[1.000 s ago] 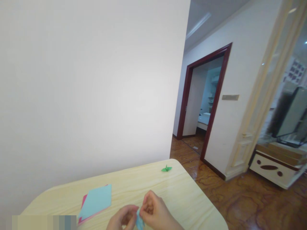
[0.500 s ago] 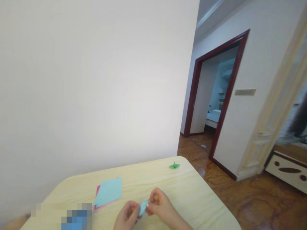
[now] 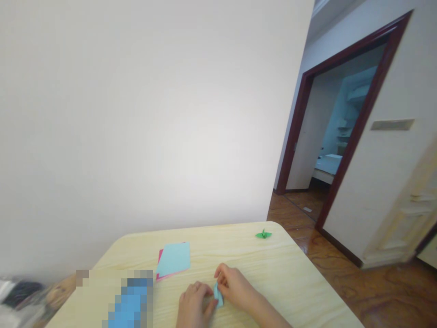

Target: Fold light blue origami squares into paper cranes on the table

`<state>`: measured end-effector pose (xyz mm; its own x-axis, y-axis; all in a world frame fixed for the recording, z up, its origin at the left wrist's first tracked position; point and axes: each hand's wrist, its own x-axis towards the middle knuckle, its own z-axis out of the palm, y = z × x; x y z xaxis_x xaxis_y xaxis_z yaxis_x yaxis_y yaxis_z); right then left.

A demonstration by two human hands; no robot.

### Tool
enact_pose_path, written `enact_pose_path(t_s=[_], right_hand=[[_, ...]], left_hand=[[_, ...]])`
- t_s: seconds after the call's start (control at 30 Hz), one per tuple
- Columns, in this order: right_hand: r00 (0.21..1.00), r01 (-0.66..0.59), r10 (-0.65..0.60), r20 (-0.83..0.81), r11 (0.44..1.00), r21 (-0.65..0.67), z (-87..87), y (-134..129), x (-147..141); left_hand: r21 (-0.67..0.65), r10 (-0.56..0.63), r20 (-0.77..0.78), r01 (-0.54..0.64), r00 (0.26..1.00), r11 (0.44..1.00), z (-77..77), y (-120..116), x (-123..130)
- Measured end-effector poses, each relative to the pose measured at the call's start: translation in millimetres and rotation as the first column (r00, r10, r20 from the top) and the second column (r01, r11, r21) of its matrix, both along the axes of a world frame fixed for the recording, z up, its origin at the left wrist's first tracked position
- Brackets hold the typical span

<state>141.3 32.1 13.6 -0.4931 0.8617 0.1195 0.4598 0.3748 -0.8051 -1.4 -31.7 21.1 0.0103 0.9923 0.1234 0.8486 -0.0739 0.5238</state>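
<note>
Fingers (image 3: 209,309) of the left hand (image 3: 194,304) stand close together, gripping the lower left edge of a small folded light-blue paper (image 3: 219,299). Fingers of the right hand (image 3: 236,287) are drawn in narrow and pinch the same piece near its upper end. The piece is located between the two hands, over the near part of a pale wood-grain desk (image 3: 300,287); whether its lower end touches the surface cannot be determined. Both wrists enter from the bottom of the view.

Beyond the left hand, a flat light-blue sheet (image 3: 175,258) lies over a pink sheet (image 3: 160,255), which shows along the left and lower edges. Farther out, near the far right corner, a green folded paper figure (image 3: 263,235) rests well apart from the hands. At the near left, a pixelated patch hides part of the desk; blue shows within it, contents not identifiable. Behind the desk is a white wall (image 3: 153,114); to the right, a dark red door frame (image 3: 294,136) and brown patterned flooring (image 3: 303,241)
</note>
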Motion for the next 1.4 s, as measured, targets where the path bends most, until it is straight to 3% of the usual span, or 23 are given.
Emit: enact_pose_path(t_s=[0.17,0.23,0.53,0.73,1.13,1.4], right_hand=[[0.981,0.144,-0.163,0.107,0.975,0.168,1.6,-8.3,5.7],[0.97,0.191,-0.212,0.12,0.967,0.167,1.3,-12.4,9.4],[0.945,0.172,-0.171,0.278,0.985,0.02,-0.1,-17.9,15.1],[0.957,0.123,-0.108,0.27,0.992,-0.038,-3.5,-10.8,16.8],[0.981,0.057,-0.049,0.19,0.998,-0.037,-5.2,-11.5,19.0],[0.95,0.025,-0.036,0.31,0.999,0.041,3.9,-11.6,20.9]], left_hand=[[0.017,-0.018,0.012,0.018,1.0,1.0,-10.7,5.5,-3.1],[0.03,-0.026,0.012,0.026,1.0,0.999,-15.1,6.6,-4.5],[0.046,-0.026,0.0,0.026,1.0,0.999,-24.8,7.8,-4.0],[0.08,-0.043,0.056,0.039,0.998,0.996,-28.2,7.6,-2.8],[0.249,-0.123,0.0,0.119,0.992,0.961,-38.3,12.4,-5.8],[0.271,-0.264,-0.001,0.255,0.964,0.928,-45.0,17.0,-8.3]])
